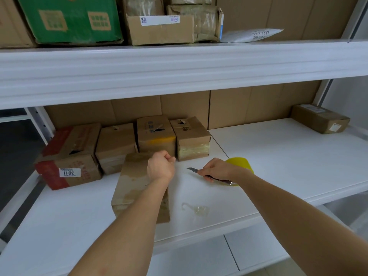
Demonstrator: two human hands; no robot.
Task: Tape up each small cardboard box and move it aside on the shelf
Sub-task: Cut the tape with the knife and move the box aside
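A small cardboard box with clear tape on its top lies on the white shelf in front of me. My left hand hovers over the box's far right corner, curled into a fist with nothing visible in it. To its right, my right hand grips a utility knife, blade out and pointing left toward the fist. A yellow tape roll sits on the shelf just behind my right hand, partly hidden by it.
Several small boxes stand in a row at the back left, one labelled 3011. Another box sits at the far right. A crumpled scrap of clear tape lies near the front edge. The upper shelf beam hangs overhead.
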